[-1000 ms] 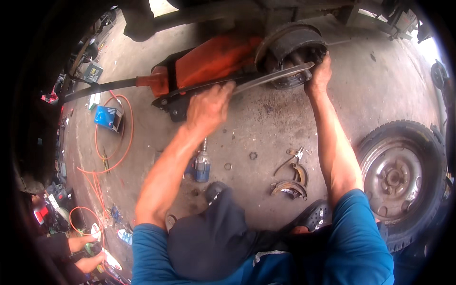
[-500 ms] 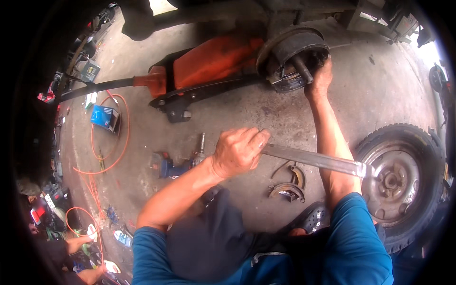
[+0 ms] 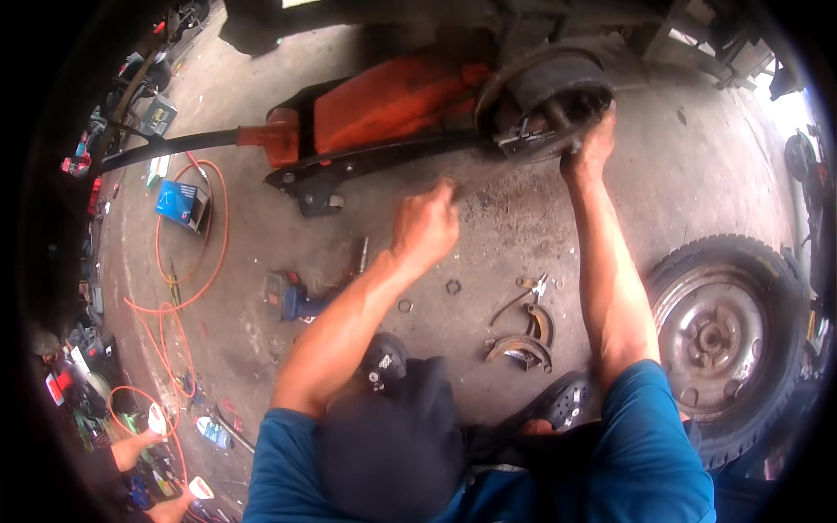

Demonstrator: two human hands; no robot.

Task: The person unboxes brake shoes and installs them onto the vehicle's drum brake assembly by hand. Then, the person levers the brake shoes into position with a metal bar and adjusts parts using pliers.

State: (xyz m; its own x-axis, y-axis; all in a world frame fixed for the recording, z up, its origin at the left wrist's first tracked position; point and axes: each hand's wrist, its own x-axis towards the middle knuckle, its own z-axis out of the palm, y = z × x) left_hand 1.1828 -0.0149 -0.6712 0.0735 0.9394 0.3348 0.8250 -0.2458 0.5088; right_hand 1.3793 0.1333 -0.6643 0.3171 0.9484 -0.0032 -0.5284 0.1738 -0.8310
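Observation:
My left hand (image 3: pixel 427 225) is closed in a fist above the floor, left of and below the brake drum (image 3: pixel 558 77). A metal bar is in that fist, smeared by motion to a faint streak toward the drum. My right hand (image 3: pixel 595 148) grips the right edge of the drum assembly, its fingertips hidden behind the rim. Inside the drum's open face a dark spindle shows. On the floor between my arms lie curved brake shoes (image 3: pixel 542 327) with small metal parts beside them.
A red floor jack (image 3: pixel 384 109) stretches left of the drum. A wheel with tyre (image 3: pixel 711 340) lies at right. A blue cordless impact wrench (image 3: pixel 292 298), metal rings (image 3: pixel 453 286), a blue box (image 3: pixel 181 205) and an orange hose (image 3: pixel 227 218) lie leftward. Another person's bare limbs (image 3: pixel 131 449) show lower left.
My left hand has moved up and slightly left, swinging the bar from pointing right across my right forearm toward the drum. My right hand stays at the drum's edge.

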